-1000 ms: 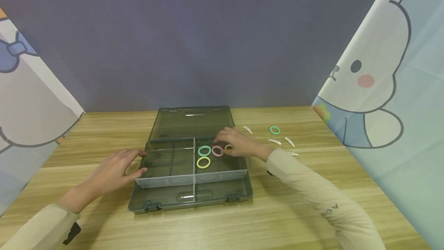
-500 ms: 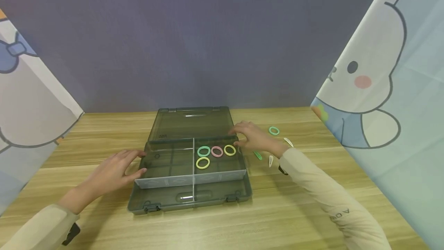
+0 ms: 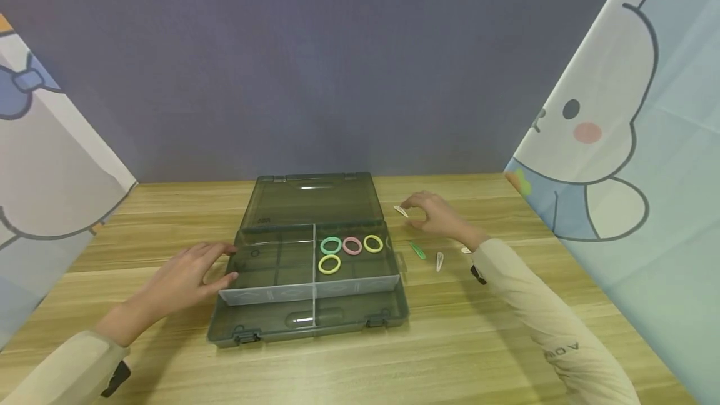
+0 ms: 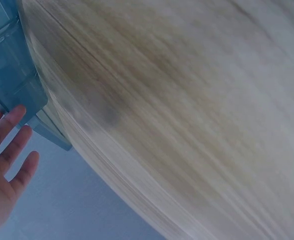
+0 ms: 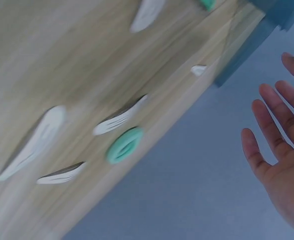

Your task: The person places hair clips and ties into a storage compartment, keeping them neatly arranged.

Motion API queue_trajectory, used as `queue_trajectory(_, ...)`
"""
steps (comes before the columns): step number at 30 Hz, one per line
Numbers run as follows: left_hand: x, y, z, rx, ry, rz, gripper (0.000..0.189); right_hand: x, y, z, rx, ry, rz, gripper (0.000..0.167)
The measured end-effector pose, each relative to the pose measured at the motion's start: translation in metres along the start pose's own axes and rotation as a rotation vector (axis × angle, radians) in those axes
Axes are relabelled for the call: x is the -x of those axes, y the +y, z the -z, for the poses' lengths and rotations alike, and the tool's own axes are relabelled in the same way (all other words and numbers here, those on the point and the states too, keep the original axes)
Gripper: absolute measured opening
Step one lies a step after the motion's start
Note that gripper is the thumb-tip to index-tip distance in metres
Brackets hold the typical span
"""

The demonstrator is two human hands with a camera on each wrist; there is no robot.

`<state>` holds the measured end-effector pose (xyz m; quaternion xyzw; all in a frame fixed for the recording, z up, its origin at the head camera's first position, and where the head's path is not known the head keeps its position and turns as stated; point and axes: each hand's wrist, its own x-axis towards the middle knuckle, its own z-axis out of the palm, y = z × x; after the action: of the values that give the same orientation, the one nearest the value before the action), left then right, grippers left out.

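In the head view a smoky translucent divided box (image 3: 270,295) lies on the table with its lid (image 3: 315,202) folded back. Its back-right compartment holds a green hair tie (image 3: 322,246), a pink hair tie (image 3: 345,245) and two yellow ones. My left hand (image 3: 182,277) rests its fingertips at the box's left side, fingers loosely spread. Right of the lid, my right hand (image 3: 441,214) hovers over the table with relaxed fingers, holding nothing; its fingertips are close to a white snap hair clip (image 3: 400,210).
A green hair clip (image 3: 417,250) and a white hair clip (image 3: 439,261) lie right of the box. The right wrist view shows another green hair tie (image 5: 125,145) among several white clips. A grey-blue curtain (image 3: 315,80) stands behind the table.
My right hand has left the box's back-right compartment and moved right and back over the table, uncovering a yellow hair tie there. The left hand has stayed put.
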<state>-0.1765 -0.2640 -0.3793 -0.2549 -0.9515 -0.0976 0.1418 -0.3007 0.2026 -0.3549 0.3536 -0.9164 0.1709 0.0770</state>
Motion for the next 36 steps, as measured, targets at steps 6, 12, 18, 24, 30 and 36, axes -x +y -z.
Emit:
queue_trajectory(6, 0.0, -0.001, 0.0, -0.01, 0.0, -0.003, 0.044, 0.008, 0.02, -0.001, -0.022, -0.003, -0.085, 0.035)
queue_trajectory(12, -0.001, 0.0, 0.0, -0.017, 0.003, -0.007, 0.044, 0.017, 0.036, 0.001, -0.044, -0.017, -0.141, 0.034)
queue_trajectory(18, -0.001, 0.0, 0.001, -0.02, 0.003, -0.011, 0.044, 0.024, 0.053, 0.001, -0.071, -0.028, -0.197, 0.036)
queue_trajectory(24, -0.001, 0.0, 0.0, -0.022, 0.002, -0.014, 0.044, 0.028, 0.067, -0.001, -0.055, -0.035, -0.282, 0.038)
queue_trajectory(30, 0.0, -0.001, -0.002, -0.022, 0.001, -0.017, 0.043, 0.029, 0.076, -0.002, -0.057, -0.042, -0.35, 0.042)
queue_trajectory(36, -0.001, -0.001, -0.003, -0.021, 0.016, -0.025, 0.044, 0.029, 0.082, 0.0, -0.051, -0.057, -0.38, 0.045)
